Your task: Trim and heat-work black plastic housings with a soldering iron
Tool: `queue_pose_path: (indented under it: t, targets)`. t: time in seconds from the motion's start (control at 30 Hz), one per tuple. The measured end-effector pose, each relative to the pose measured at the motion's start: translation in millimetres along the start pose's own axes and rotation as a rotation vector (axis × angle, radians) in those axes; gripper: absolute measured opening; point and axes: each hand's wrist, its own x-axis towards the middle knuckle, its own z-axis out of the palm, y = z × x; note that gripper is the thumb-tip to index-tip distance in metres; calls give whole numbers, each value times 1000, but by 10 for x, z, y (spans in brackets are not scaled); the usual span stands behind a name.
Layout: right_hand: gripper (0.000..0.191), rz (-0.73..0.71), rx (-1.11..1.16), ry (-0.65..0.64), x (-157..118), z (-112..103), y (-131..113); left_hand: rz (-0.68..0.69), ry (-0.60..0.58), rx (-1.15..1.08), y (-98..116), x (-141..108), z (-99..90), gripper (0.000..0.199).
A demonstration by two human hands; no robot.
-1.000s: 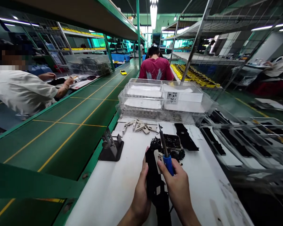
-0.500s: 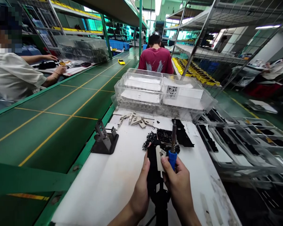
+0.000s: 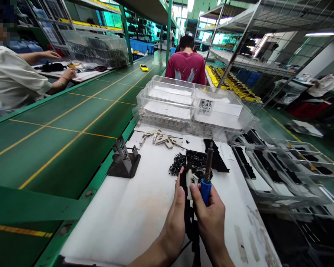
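Observation:
My left hand (image 3: 176,218) is closed along the left side of a long black plastic part (image 3: 189,218), which stands tilted above the white tabletop. A pale beige plastic piece (image 3: 189,187) lies against its right face. My right hand (image 3: 213,218) grips the blue handle of a soldering iron (image 3: 206,185), its metal tip pointing up and away. The right thumb presses on the beige piece at the same time. Behind the hands lie a heap of small black bits (image 3: 178,163) and flat black parts (image 3: 217,155).
A dark metal iron stand (image 3: 125,161) is at the table's left edge. Several beige pieces (image 3: 161,139) lie before stacked clear trays (image 3: 167,107). More trays (image 3: 269,174) hold black parts at right. A green conveyor (image 3: 72,122) runs along the left; co-workers sit left and ahead.
Both hands have turned the black part, so it now shows more edge-on. The soldering iron has shifted slightly right. At left, the co-worker's far hand has moved left.

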Motion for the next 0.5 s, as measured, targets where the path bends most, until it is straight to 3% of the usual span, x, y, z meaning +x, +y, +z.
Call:
queue_pose_path:
  t: [0.23, 0.5]
  targets:
    - [35, 53, 40, -148, 26, -31, -53, -63, -16, -60, 81, -32, -17, 60]
    - [36, 23, -48, -41, -20, 41, -2, -122, 9, -86, 61, 32, -128, 60]
